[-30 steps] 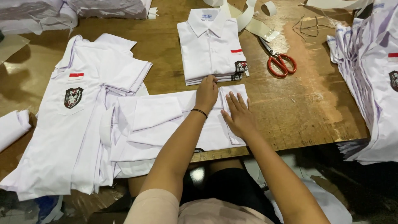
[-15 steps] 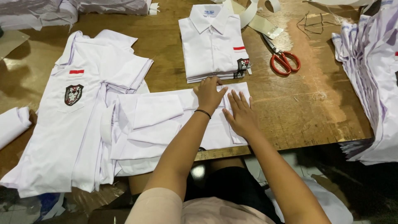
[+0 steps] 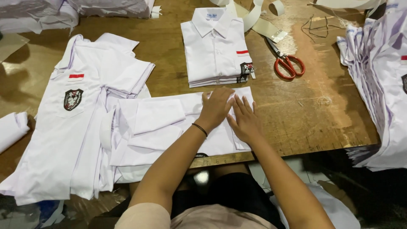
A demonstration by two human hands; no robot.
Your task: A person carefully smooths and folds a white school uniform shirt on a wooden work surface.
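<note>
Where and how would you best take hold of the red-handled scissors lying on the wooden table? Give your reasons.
Probably by the two red loop handles of the scissors, coming from the near right. The handles point toward the person and the shut blades point away up-left, toward the card strips. The table around the loops is bare.
</note>
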